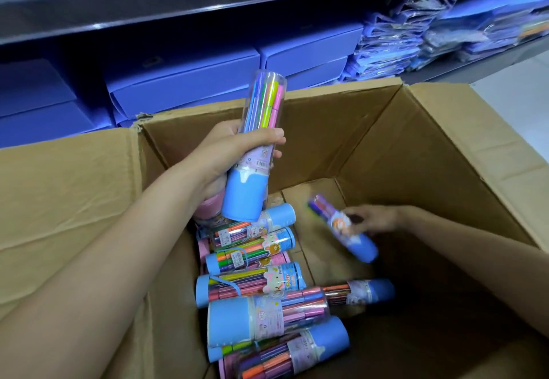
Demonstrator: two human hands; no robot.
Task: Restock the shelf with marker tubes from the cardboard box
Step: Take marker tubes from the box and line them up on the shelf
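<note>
While the cardboard box [430, 147] stands open below the shelf [178, 7], a clear marker tube [255, 141] with a pale blue cap at its lower end is held upright above it, the left hand [234, 153] curled round its middle. Deeper to the right, a second, blurred tube [344, 230] is gripped by the right hand [374, 218]. More tubes [267, 289] are heaped along the box's left side.

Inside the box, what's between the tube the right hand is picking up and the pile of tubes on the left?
In the head view, only bare cardboard box floor separates the right hand's tube from the pile of tubes.
</note>
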